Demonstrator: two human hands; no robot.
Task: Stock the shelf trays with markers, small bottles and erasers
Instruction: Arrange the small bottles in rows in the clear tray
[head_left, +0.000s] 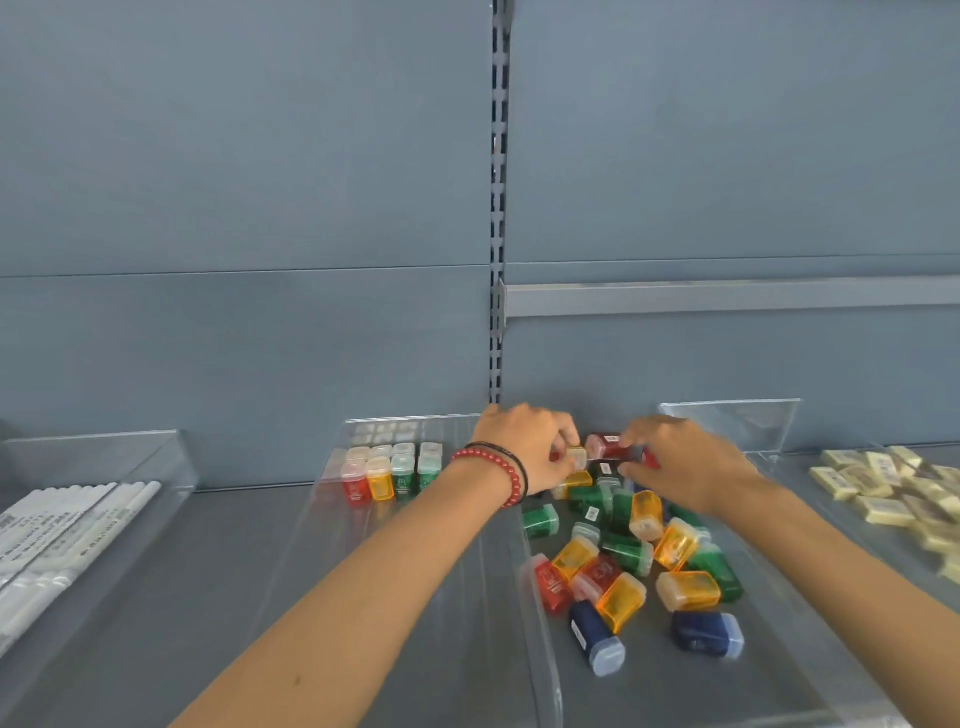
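I am reaching both hands into the right tray (730, 415), over the loose pile of small bottles (639, 561), red, orange, green and blue, lying on their sides at all angles. My left hand (524, 447) is curling its fingers round a pale-capped bottle (575, 458) at the back of the pile and pinching it between thumb and fingers. My right hand (685, 465) is hovering just beside it, fingertips touching a red bottle (605, 446); motion blur, so I cannot tell whether it is pinching that one or only touching it. In the middle tray (405, 420), 4 standing bottles (392, 480) are lining up at the back: 1 red, 1 orange, 2 green, caps up; more pale caps are showing behind them, row or reflection unclear. White markers (78, 519) are lying side by side in the left tray (104, 437). Cream erasers (893, 488) are lying scattered at far right. A red bead bracelet (493, 470) is sitting on my left wrist.
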